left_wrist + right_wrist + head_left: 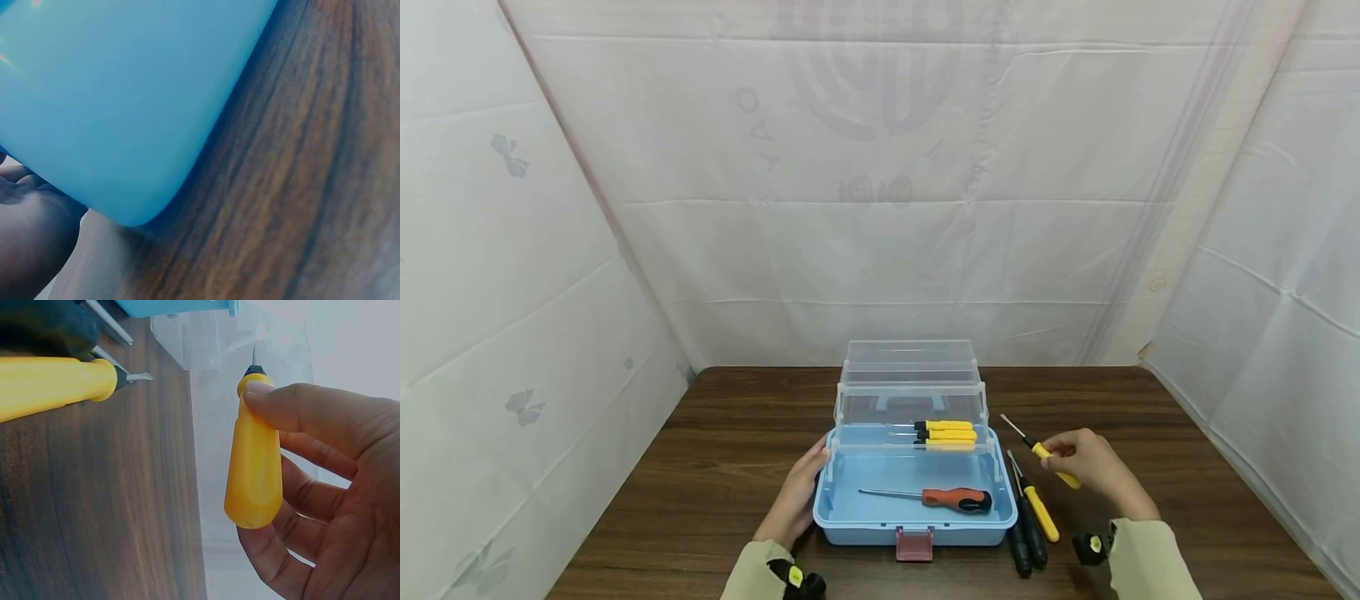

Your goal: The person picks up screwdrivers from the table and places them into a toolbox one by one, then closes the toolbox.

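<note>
The left hand point(793, 496) lies against the left side of a blue box point(857, 534) on the wooden table point(700, 500); whether its fingers curl round the wall, I cannot tell. Just right of that hand, the box stands open, its clear lid point(912, 353) raised at the far side. Further right of the left hand, an orange and black screwdriver point(951, 498) lies inside, its tip towards that hand. Beyond it, farther from both hands, three yellow screwdrivers point(950, 435) lie side by side near the clear plastic, tips also leftward. A pink latch point(914, 547) hangs at the front, between the two hands. To the near left of the right hand, two black handles point(1028, 543) and a loose yellow screwdriver point(1042, 514) lie close together beside the box. The right hand point(1093, 467) pinches another yellow screwdriver point(253, 475) by its handle, thumb near the collar, its tip pointing forward and left of the hand.
</note>
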Demonstrator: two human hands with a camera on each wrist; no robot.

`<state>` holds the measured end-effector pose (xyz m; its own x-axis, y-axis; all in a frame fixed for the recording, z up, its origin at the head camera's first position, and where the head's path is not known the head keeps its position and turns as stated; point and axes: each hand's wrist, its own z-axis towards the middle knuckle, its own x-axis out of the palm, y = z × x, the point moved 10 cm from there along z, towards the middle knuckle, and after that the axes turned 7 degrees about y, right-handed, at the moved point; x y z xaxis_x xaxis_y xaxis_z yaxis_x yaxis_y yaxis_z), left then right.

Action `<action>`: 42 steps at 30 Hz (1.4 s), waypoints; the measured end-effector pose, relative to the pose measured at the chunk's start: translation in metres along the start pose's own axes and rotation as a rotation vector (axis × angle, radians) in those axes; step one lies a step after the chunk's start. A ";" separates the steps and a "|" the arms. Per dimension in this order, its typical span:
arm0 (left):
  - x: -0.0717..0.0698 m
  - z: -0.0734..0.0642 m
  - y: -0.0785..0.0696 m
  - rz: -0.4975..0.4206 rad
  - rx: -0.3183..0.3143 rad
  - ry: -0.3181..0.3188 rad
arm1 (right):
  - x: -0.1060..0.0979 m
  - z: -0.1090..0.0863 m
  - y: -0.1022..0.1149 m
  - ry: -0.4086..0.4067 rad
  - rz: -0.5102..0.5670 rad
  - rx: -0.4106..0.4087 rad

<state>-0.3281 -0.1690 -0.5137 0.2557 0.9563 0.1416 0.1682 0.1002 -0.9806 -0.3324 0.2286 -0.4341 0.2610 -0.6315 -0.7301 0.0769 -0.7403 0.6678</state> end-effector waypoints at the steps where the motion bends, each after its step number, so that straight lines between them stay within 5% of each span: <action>1: 0.000 0.000 0.000 -0.001 0.002 0.000 | 0.000 0.000 0.001 0.001 -0.003 -0.001; 42: -0.001 0.000 0.000 0.015 -0.010 -0.013 | -0.012 0.010 0.035 -0.006 -0.061 -0.059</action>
<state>-0.3287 -0.1695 -0.5137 0.2462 0.9611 0.1252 0.1744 0.0831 -0.9812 -0.3422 0.2084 -0.4036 0.2480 -0.5872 -0.7705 0.1496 -0.7626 0.6293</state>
